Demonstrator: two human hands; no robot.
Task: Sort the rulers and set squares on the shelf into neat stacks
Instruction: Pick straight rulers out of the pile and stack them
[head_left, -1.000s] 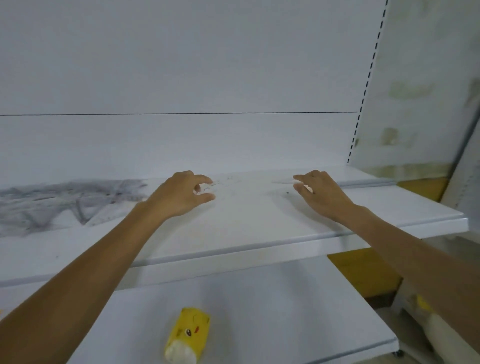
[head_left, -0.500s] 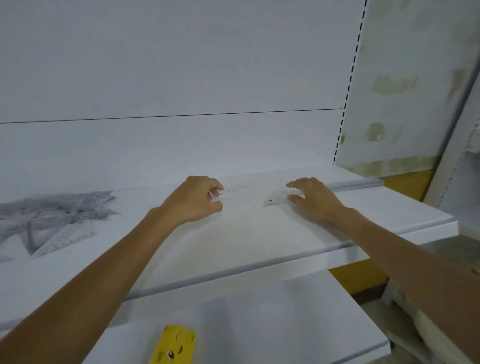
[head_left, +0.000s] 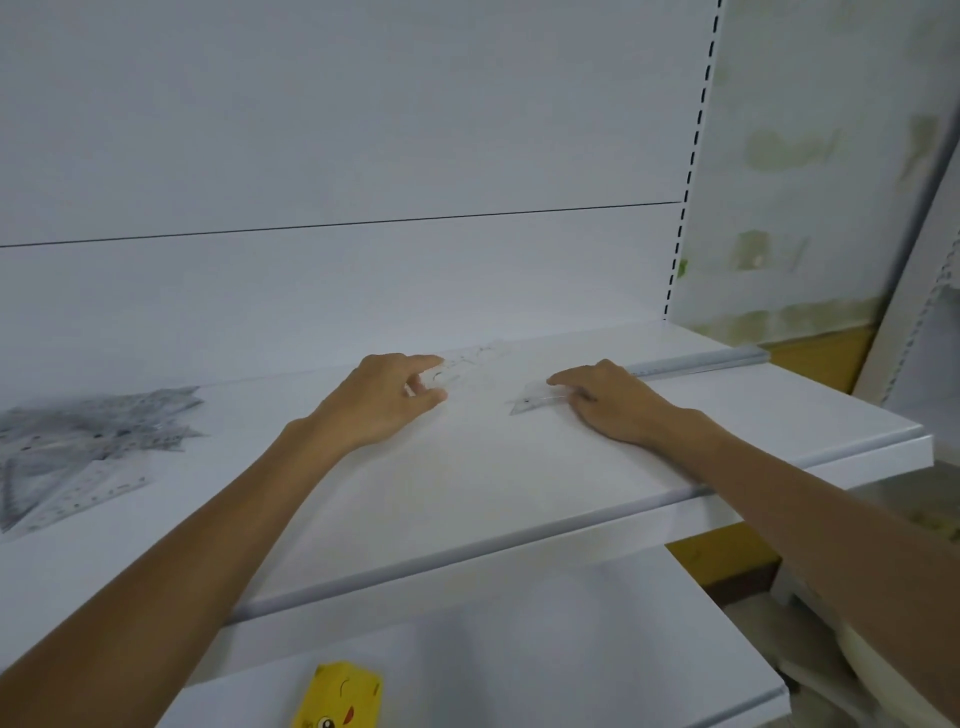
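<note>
On the white shelf a loose pile of clear rulers and set squares lies at the far left. My left hand pinches a clear set square near the shelf's back, between thumb and fingers. A little to the right, my right hand rests with its fingers on a second clear set square, whose pointed corner sticks out to the left. A long clear ruler lies along the back right of the shelf, behind my right hand.
A lower white shelf carries a yellow cartoon box at its front. A white back panel rises behind the shelf, with a slotted upright at its right. Yellow furniture and floor clutter lie at the right.
My head has turned right, so the pile has slid toward the left edge. Both hands stay at the shelf's back; the clear set square under my right hand now shows more plainly.
</note>
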